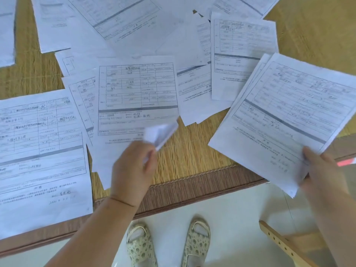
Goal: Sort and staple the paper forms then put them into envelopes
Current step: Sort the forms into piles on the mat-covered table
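Left hand (133,170): curled, a folded paper (161,134) pinched at its near end, held over the mat.
Right hand (319,170): a small stack (285,116) gripped at its near corner, right side.
Forms (137,97): spread loose, overlapping, across the mat (192,151), left to far right.
Slippers (167,243): near, on the floor.

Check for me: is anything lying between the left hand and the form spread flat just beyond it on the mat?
Nothing visible. The left hand pinches the curled lower right corner of the centre form already, with only bare mat beside it. The right hand holds a separate stack of forms off to the side.
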`<state>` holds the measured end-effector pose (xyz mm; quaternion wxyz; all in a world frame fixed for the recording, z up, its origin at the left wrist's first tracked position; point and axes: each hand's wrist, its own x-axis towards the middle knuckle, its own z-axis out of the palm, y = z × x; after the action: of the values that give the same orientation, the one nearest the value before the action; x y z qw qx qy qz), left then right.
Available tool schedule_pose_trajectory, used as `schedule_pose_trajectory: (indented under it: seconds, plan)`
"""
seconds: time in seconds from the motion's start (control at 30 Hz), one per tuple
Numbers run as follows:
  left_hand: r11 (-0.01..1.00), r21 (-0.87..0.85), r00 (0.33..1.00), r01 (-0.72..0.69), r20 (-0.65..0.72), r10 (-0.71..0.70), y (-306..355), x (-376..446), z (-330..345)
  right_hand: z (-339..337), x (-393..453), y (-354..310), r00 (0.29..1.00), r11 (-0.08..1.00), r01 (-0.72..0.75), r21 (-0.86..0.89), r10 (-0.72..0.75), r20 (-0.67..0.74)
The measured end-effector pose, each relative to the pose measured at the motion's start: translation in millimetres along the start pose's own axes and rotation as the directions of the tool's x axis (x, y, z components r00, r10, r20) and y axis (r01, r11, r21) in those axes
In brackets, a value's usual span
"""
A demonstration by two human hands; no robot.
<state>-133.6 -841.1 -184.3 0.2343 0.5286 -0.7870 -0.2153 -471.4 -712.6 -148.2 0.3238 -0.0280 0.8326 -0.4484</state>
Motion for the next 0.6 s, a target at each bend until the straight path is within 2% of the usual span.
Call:
schedule_pose_trajectory:
  seconds: [0.07,0.1,0.17,0.23,0.33,0.4,0.47,0.53,0.6]
  plan:
    - [0.969,-0.169,0.969,0.18,-0.137,-0.204,7.8,9.7,-19.0,-1.8,-7.1,-1.9,0.999,0.999,0.007,-0.031,-0.005,0.04]
    - [0.967,-0.181,0.955,0.177,-0.208,-0.214,11.8,16.3,-30.7,0.4,-9.1,-1.5,0.997,1.0,0.013,-0.025,-0.011,0.071]
    - [0.99,-0.12,0.947,0.079,-0.302,-0.113,21.7,29.0,-52.5,12.8,-14.4,-0.5,0.991,0.997,0.019,-0.077,-0.009,0.132]
    - [0.996,-0.064,0.954,-0.058,-0.297,0.037,36.0,36.0,-61.6,32.1,-19.3,1.2,0.975,0.996,0.006,-0.093,0.015,0.22]
    - [0.946,-0.016,0.94,-0.323,-0.118,0.319,61.7,31.6,-47.1,64.6,-24.4,6.7,0.93,0.976,0.067,-0.205,0.013,0.367]
    - [0.866,-0.015,0.865,-0.499,0.054,0.499,70.6,18.9,-22.2,79.6,-28.4,3.2,0.907,0.961,0.103,-0.256,0.015,0.42]
    - [0.802,-0.002,0.786,-0.597,0.198,0.585,72.2,2.7,4.5,87.8,-31.7,-1.7,0.882,0.959,0.067,-0.274,0.072,0.466]
    - [0.769,0.019,0.734,-0.639,0.316,0.601,66.0,-11.7,23.4,89.9,-31.4,-5.0,0.869,0.967,-0.108,-0.232,0.205,0.45]
    - [0.778,0.006,0.721,-0.629,0.38,0.58,60.9,-23.4,35.2,85.3,-23.1,-4.9,0.838,0.95,-0.273,-0.152,0.312,0.448]
